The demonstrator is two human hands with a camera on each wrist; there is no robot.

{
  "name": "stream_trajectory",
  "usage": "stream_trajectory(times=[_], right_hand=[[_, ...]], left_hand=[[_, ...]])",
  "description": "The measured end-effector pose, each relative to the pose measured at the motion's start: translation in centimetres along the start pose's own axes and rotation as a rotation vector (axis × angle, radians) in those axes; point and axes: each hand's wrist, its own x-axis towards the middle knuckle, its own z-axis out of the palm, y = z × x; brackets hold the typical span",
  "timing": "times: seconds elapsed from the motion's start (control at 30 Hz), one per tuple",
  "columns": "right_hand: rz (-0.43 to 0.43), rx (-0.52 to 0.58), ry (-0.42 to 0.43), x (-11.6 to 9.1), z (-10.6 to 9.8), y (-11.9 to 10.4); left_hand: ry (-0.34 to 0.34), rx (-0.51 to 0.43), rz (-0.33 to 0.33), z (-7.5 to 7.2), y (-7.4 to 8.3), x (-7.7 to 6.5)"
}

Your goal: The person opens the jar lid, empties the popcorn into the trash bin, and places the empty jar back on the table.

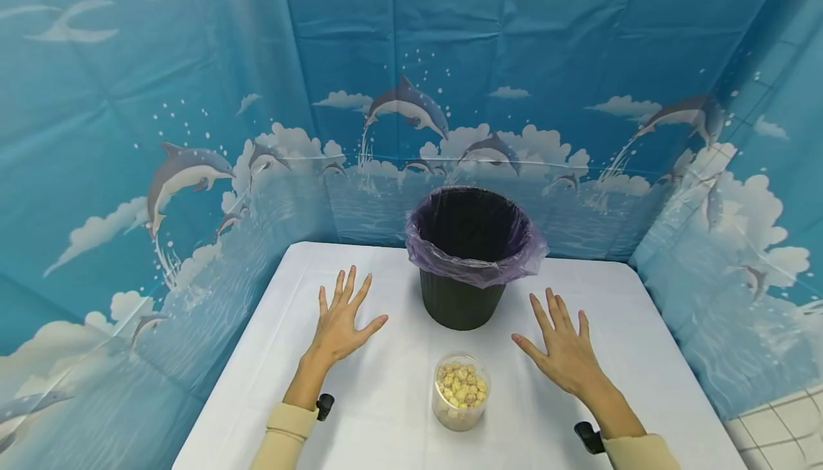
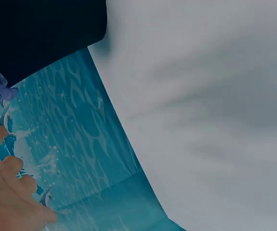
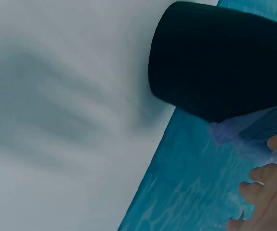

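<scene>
My left hand (image 1: 338, 327) hovers over the left half of the white table with its fingers spread, holding nothing. On the other side, my right hand (image 1: 564, 356) is likewise spread and holds nothing. Between and beyond them stands a dark trash bin (image 1: 459, 302), upright, its rim covered by a purple plastic bag (image 1: 450, 259). Closer to me is a clear round container (image 1: 458, 418) holding pale yellow popcorn-like pieces (image 1: 461, 384); neither hand touches it. In the right wrist view, the bin (image 3: 215, 62) appears beside the fingers (image 3: 268, 187).
A white cloth covers the table (image 1: 379, 413). Blue curtains (image 1: 553, 41) printed with dolphins and clouds hang behind the table and along both sides. Each wrist wears a small black device (image 1: 325, 406). White tiles (image 1: 781, 427) show at the lower right.
</scene>
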Motion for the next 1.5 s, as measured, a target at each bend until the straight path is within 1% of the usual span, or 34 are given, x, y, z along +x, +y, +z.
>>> stream_trajectory(times=[0.1, 0.2, 0.27, 0.33, 0.47, 0.57, 0.67, 0.77, 0.9, 1.0, 1.07, 1.17, 1.3, 1.4, 1.5], right_hand=[[-0.027, 0.008, -0.002, -0.1, 0.2, -1.1], [-0.065, 0.005, -0.001, -0.2, 0.4, -2.4], [-0.097, -0.006, 0.006, -0.3, 0.6, -3.3], [-0.129, -0.022, 0.012, -0.5, 1.1, -4.4], [-0.203, -0.044, 0.029, -1.1, 2.7, -6.6], [-0.262, -0.069, 0.041, -1.9, 4.0, -8.0], [-0.308, -0.091, 0.051, -2.7, 5.3, -9.4], [-0.323, -0.078, 0.046, -3.4, 6.4, -10.5], [-0.313, -0.025, 0.025, -4.1, 7.5, -11.4], [-0.331, -0.018, 0.024, -4.4, 8.2, -11.6], [-0.342, -0.028, 0.029, -4.5, 8.7, -11.6], [-0.355, -0.053, 0.057, -4.6, 9.3, -11.5], [-0.349, -0.067, 0.121, -4.5, 9.9, -11.6], [-0.332, -0.088, 0.177, -4.2, 10.5, -11.6], [-0.323, -0.116, 0.236, -4.0, 11.0, -11.7]], left_hand=[[-0.008, 0.002, 0.015, 0.4, 0.7, -0.1], [-0.04, 0.002, 0.043, 0.9, 1.7, -0.2], [-0.075, -0.001, 0.073, 1.5, 2.6, -0.3], [-0.128, -0.023, 0.113, 2.2, 3.5, -0.6], [-0.248, -0.144, 0.199, 3.8, 5.1, -1.8], [-0.325, -0.269, 0.246, 5.3, 6.3, -2.9], [-0.375, -0.347, 0.266, 6.8, 7.2, -4.0], [-0.398, -0.42, 0.254, 8.4, 7.8, -5.2], [-0.392, -0.544, 0.217, 10.5, 8.2, -6.5], [-0.377, -0.628, 0.195, 11.8, 8.4, -7.4], [-0.358, -0.659, 0.187, 12.6, 8.7, -7.8], [-0.318, -0.687, 0.173, 13.8, 9.3, -8.4], [-0.21, -0.708, 0.156, 15.2, 10.1, -8.7], [-0.114, -0.748, 0.142, 15.9, 10.7, -8.5], [-0.044, -0.8, 0.13, 16.3, 11.1, -8.4]])
